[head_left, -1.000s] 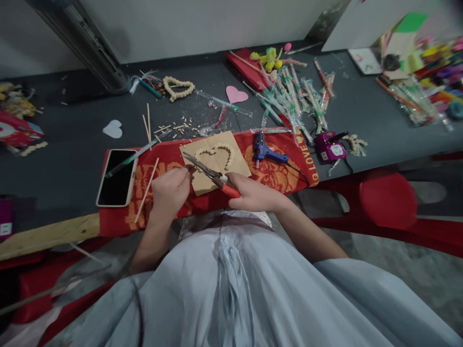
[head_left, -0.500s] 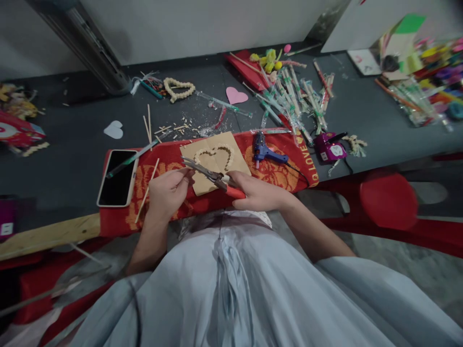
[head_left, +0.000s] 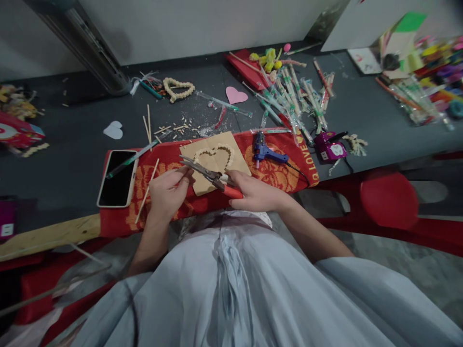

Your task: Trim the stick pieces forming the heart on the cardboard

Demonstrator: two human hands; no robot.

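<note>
In the right hand (head_left: 251, 190): long-nosed dark metal tool (head_left: 212, 176) with an orange-red handle, held in a closed grip, nose directed to the left and slightly far. Jaw spread of the tool: cannot tell.

At the left hand (head_left: 170, 192): narrow grip, thumb and fingertips drawn together just beside the tool's nose. Cannot tell the contents of this pinch; too small and partly hidden.

Below the tool: square brown card-like sheet (head_left: 206, 184), set at a slant. On the sheet: cream knobbly heart-shaped outline (head_left: 232, 156), partly hidden behind the tool.

Under the sheet: red towel with gold-orange pattern (head_left: 202, 205), spread along the near edge of the dark grey worktop (head_left: 83, 166).

On the towel, right of the sheet: blue glue gun (head_left: 272, 154) with a black cord. Left of the left hand: thin pale wooden stick (head_left: 147, 191). Farther left: smartphone with dark screen and pale case (head_left: 115, 192), crossed by a slender teal rod (head_left: 123, 167).

Beyond the towel, far side: second cream knobbly heart outline (head_left: 183, 95), pink flat heart cutout (head_left: 237, 95). To their right: pile of plastic-wrapped sticks (head_left: 292, 91).
</note>
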